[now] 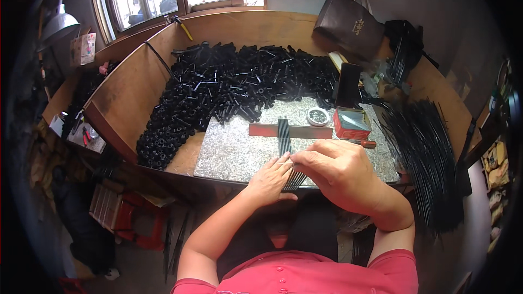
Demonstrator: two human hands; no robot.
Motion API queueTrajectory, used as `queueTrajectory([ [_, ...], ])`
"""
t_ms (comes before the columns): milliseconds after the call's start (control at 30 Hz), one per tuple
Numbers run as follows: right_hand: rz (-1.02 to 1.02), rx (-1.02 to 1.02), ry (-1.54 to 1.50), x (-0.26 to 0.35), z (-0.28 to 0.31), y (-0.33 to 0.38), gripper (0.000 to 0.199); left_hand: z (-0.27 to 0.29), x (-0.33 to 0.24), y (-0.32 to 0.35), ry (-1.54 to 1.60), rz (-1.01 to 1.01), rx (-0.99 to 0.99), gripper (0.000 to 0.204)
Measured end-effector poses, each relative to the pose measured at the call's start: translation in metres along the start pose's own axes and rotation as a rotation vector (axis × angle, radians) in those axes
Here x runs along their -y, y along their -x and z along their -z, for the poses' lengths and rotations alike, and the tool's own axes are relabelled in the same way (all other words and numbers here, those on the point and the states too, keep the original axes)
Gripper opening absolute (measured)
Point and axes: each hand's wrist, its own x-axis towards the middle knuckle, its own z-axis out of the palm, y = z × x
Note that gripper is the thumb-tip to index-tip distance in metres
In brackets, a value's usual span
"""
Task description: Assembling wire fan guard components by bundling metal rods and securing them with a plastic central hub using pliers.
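Note:
A row of thin black rods [284, 136] lies side by side across a red bar [262, 130] on a speckled stone slab [226, 149], with the near ends reaching toward my body. My left hand [268, 183] rests on the rods from the left, fingers stretched over them and thumb apart. Just right of it, my right hand [344, 173] is closed in a pinch above the rods, close to the left fingertips. Whatever its fingers hold is too small or hidden to name. Behind the hands stand a round white dish [318, 116] of small pieces and a red box [353, 123].
A big heap of black tubular parts [239, 76] fills the wood-walled bench behind the slab. A red-handled tool [368, 144] lies by the box. Long black rods [427, 158] are bundled at the right. A hammer [183, 27] hangs on the divider [128, 98]; a red stool [143, 218] stands lower left.

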Motion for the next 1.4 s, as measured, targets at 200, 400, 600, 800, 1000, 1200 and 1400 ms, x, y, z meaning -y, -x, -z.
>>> queueTrajectory([
  [200,-0.007,0.053,-0.223,-0.007,0.017,-0.006,0.019,0.019,-0.004,0.003,0.060,-0.038,0.000,0.084],
  [400,0.035,0.000,-0.283,-0.005,0.071,-0.049,0.015,0.064,-0.008,-0.005,0.229,-0.062,-0.144,0.061],
  [600,-0.073,-0.065,-0.405,-0.015,0.143,-0.093,0.015,0.143,-0.019,-0.039,0.458,-0.005,0.072,0.039],
  [800,0.158,-0.422,0.561,-0.036,0.131,-0.096,0.017,0.171,-0.024,-0.052,0.832,0.196,0.302,0.023],
  [1000,0.208,-0.020,-0.242,0.012,0.009,-0.015,0.014,0.118,0.004,0.009,1.372,0.515,-0.102,0.021],
  [1200,-0.741,0.468,-1.429,0.063,-0.123,0.104,0.020,0.050,-0.025,0.048,1.774,0.790,-0.725,0.022],
  [1400,-1.069,-0.442,-1.889,0.056,-0.159,0.093,0.029,0.028,-0.058,0.053,1.879,0.822,-0.972,0.025],
])
